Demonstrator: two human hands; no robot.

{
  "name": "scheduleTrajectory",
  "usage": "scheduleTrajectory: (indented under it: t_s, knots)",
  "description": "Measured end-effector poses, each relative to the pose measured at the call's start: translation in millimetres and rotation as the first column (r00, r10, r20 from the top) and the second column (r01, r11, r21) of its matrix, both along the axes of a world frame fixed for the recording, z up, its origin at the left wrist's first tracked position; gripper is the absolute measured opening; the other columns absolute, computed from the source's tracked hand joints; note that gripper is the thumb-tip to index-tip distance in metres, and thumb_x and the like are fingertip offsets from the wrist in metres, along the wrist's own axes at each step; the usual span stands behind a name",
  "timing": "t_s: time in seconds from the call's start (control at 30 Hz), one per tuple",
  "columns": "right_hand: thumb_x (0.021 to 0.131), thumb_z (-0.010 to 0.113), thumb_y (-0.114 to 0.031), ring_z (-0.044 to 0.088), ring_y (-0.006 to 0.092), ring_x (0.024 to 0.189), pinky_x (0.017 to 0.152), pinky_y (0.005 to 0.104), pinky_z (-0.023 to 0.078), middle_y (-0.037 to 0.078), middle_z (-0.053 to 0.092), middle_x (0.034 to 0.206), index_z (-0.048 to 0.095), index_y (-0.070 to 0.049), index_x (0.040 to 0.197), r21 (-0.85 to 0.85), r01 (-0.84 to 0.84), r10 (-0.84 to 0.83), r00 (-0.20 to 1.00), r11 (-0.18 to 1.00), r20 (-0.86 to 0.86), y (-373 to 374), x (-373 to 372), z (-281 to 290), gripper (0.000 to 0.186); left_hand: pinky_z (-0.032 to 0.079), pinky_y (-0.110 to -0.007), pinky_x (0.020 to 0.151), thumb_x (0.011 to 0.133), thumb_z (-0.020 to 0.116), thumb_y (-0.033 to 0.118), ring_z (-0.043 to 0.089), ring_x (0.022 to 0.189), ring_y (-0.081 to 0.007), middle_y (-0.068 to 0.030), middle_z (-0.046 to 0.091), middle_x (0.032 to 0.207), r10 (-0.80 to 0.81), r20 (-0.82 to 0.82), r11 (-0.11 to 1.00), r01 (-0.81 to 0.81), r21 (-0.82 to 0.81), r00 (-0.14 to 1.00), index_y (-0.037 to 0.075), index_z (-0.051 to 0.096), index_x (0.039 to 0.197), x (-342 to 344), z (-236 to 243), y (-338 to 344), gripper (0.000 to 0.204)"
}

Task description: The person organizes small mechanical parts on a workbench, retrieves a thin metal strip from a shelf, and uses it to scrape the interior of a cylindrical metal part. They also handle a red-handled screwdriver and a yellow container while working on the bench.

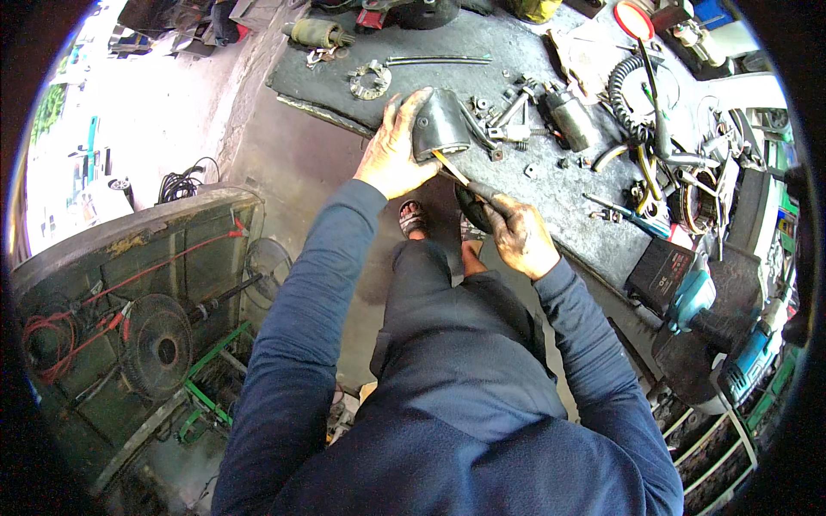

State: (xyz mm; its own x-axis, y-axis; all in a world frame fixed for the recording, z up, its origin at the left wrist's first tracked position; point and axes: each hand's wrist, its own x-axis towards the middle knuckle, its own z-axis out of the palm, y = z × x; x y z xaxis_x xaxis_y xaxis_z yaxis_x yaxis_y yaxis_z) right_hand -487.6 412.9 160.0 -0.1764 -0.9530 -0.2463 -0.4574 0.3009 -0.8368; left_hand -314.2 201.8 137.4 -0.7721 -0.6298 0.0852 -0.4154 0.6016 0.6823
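Note:
A black cylindrical motor housing (439, 129) is tilted at the near edge of the workbench. My left hand (394, 150) is closed round its left side, with the fingers over the top. My right hand (519, 230) is closed on a slim tool (453, 169) with a pale shaft and an orange tip. That tip meets the lower rim of the housing; whether it goes inside I cannot tell. A dark rounded part (471, 209) shows beside the right fingers, and what it belongs to is unclear.
Across the dark workbench (516, 202) lie a ring-shaped part (370, 80), an armature (318, 33), a metal cylinder (570, 116) and a coiled black hose (632, 95). A boxed battery (661, 273) and a teal power tool (691, 297) sit at right. A fan (157, 346) stands lower left.

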Motion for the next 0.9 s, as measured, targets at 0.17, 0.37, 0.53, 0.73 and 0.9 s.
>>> scheduleTrajectory:
  t_s: [0.17, 0.37, 0.53, 0.73, 0.9]
  knots:
    - [0.099, 0.056, -0.006, 0.072, 0.0411, 0.097, 0.086, 0.0418, 0.055, 0.026, 0.072, 0.108, 0.065, -0.004, 0.133, 0.164, -0.038, 0.027, 0.997, 0.986, 0.067, -8, -6, 18, 0.035, 0.039, -0.049, 0.120, 0.062, 0.090, 0.013, 0.037, 0.146, -0.0445, -0.0217, 0.037, 0.154, 0.008, 0.004, 1.000, -0.008, -0.029, 1.000, 0.017, 0.025, 0.158, -5, 7, 0, 0.116]
    - [0.099, 0.055, -0.005, 0.073, 0.0384, 0.100, 0.088, 0.0406, 0.056, 0.025, 0.072, 0.111, 0.065, -0.005, 0.134, 0.080, -0.064, 0.062, 0.998, 0.995, 0.028, 8, -15, -10, 0.036, 0.039, -0.051, 0.119, 0.064, 0.091, 0.020, 0.035, 0.145, -0.0472, -0.0208, 0.037, 0.154, 0.003, -0.029, 1.000, -0.004, -0.016, 1.000, 0.021, 0.027, 0.157, -2, -1, 0, 0.113]
    - [0.100, 0.053, -0.001, 0.072, 0.0368, 0.104, 0.093, 0.0397, 0.055, 0.024, 0.072, 0.117, 0.063, -0.004, 0.137, 0.113, -0.094, 0.090, 0.995, 0.989, 0.041, -10, -16, 4, 0.039, 0.038, -0.051, 0.120, 0.066, 0.090, 0.021, 0.035, 0.145, -0.0481, -0.0229, 0.037, 0.153, 0.041, -0.008, 0.999, -0.041, 0.029, 0.999, 0.022, 0.026, 0.158, -2, 3, 3, 0.112]
    - [0.101, 0.053, -0.002, 0.072, 0.0313, 0.106, 0.095, 0.0382, 0.054, 0.023, 0.072, 0.118, 0.062, -0.004, 0.139, -0.007, -0.106, 0.107, 0.989, 0.994, 0.098, -8, -23, -2, 0.039, 0.038, -0.048, 0.119, 0.062, 0.092, 0.012, 0.039, 0.144, -0.0437, -0.0222, 0.037, 0.153, 0.031, 0.014, 1.000, -0.031, 0.002, 0.999, 0.016, 0.024, 0.158, -5, 1, 4, 0.118]
    - [0.101, 0.054, -0.003, 0.071, 0.0353, 0.111, 0.096, 0.0400, 0.054, 0.024, 0.071, 0.119, 0.062, -0.005, 0.139, 0.209, -0.105, 0.088, 0.992, 0.972, 0.090, 0, -20, 22, 0.039, 0.039, -0.048, 0.119, 0.062, 0.092, 0.011, 0.041, 0.143, -0.0436, -0.0224, 0.038, 0.153, 0.025, -0.015, 1.000, -0.025, -0.010, 1.000, 0.016, 0.022, 0.158, -4, -2, 5, 0.119]
